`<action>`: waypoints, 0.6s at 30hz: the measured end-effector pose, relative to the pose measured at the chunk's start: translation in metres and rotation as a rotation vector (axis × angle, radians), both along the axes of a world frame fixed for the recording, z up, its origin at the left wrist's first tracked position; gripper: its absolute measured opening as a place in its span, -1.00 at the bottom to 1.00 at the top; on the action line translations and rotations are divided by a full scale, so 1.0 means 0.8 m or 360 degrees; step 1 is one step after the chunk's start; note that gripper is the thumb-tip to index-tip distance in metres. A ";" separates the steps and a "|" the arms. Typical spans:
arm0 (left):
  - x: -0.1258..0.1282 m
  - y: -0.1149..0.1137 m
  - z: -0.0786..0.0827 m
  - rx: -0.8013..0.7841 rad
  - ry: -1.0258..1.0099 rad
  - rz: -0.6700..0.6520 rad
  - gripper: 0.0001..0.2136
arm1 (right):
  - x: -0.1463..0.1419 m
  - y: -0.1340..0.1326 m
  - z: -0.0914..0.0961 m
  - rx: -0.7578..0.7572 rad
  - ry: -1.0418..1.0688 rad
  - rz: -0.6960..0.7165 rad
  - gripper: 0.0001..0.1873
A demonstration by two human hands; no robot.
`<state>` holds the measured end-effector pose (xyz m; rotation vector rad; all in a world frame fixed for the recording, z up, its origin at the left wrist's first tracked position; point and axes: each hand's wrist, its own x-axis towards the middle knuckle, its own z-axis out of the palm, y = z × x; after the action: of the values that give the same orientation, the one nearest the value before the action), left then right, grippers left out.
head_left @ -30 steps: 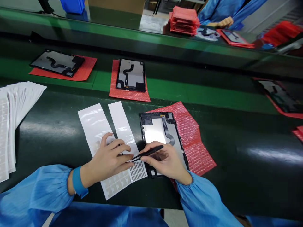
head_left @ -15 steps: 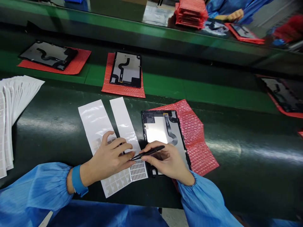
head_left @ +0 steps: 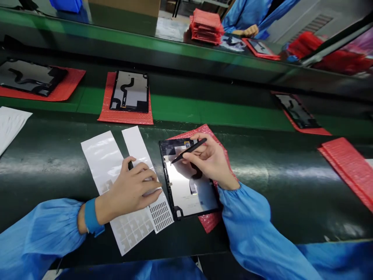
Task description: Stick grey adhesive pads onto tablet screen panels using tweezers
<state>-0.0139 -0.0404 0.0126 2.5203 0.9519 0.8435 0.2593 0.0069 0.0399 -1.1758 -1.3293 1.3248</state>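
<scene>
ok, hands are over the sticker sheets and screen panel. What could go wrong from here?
1. The tweezers in the right hand point at the screen panel; a slip might scratch its shiny back.
2. That hand is close above the black cable, so it could snag it.
3. The left hand lies across the sticker sheets; a careless drag might crease or shift them.

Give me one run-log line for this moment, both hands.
right hand: holds slim black tweezers, tips at flat black-framed rectangular panel, contact unclear | left hand: over white label sheets | under panel: red bubble wrap
</scene>
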 end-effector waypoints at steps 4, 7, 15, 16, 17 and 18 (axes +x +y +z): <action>0.025 0.032 -0.005 0.0223 0.0086 -0.0037 -0.86 | -0.002 0.020 -0.022 -0.0045 -0.0011 -0.0033 -0.39; 0.031 0.037 -0.007 0.0234 0.0125 -0.0017 -0.84 | -0.003 0.016 -0.028 -0.0051 -0.0028 -0.0080 -0.40; 0.029 0.035 -0.006 0.0024 0.0176 0.0069 -0.67 | 0.000 0.012 -0.022 -0.0051 -0.0075 -0.0134 -0.47; 0.029 0.035 -0.007 -0.0006 0.0146 0.0083 -0.68 | 0.000 0.011 -0.022 -0.0057 -0.0090 -0.0134 -0.47; 0.029 0.036 -0.007 -0.0024 0.0124 0.0097 -0.68 | -0.001 0.011 -0.022 -0.0062 -0.0106 -0.0134 -0.47; 0.029 0.036 -0.007 -0.0024 0.0113 0.0111 -0.68 | -0.002 0.010 -0.022 -0.0068 -0.0120 -0.0132 -0.46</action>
<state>0.0095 -0.0118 0.0069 2.5325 1.0702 0.7678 0.2580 0.0151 0.0220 -1.3073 -1.2967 1.2656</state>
